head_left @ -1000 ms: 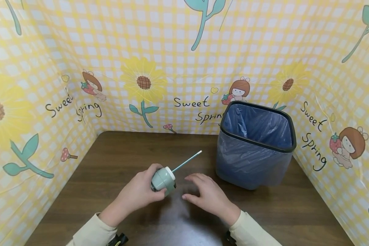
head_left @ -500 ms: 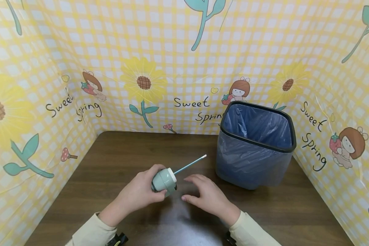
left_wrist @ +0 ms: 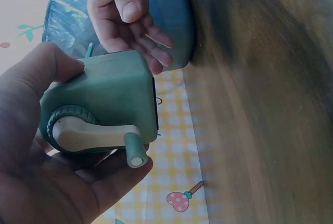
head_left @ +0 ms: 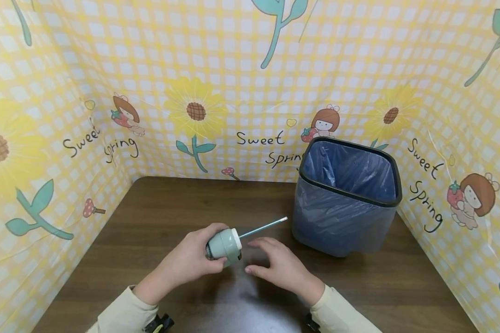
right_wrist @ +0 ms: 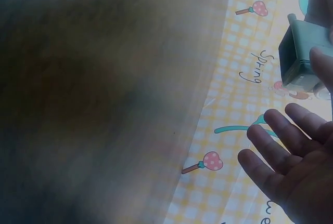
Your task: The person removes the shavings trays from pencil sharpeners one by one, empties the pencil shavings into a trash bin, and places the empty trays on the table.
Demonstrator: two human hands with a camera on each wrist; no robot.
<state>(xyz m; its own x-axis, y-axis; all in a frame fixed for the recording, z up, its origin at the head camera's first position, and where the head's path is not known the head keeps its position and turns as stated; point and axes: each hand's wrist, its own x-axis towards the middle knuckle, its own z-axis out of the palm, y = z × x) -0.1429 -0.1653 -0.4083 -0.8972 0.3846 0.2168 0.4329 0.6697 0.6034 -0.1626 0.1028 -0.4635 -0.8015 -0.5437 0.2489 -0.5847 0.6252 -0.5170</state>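
Observation:
A green crank pencil sharpener (head_left: pixel 224 247) is gripped by my left hand (head_left: pixel 187 258), raised above the table and tilted to the right. From its white front end a light blue pencil (head_left: pixel 263 227) sticks out to the upper right. The left wrist view shows the sharpener's cream crank (left_wrist: pixel 96 132) with a green knob, my thumb on top of the body and fingers beneath it. Just right of the sharpener, my right hand (head_left: pixel 281 266) holds nothing; its fingers are relaxed and apart from both pencil and sharpener. The pencil's inserted end is hidden.
A bin (head_left: pixel 337 224) with a clear liner and black rim stands at the right, behind my right hand. Brown wood-look table (head_left: pixel 179 199) lies under everything. Yellow checked cloth (head_left: pixel 241 69) surrounds the back and sides.
The sharpener has turned slightly to the right in my left hand. The pencil's outer end has swung down and rightward. My right hand has barely moved.

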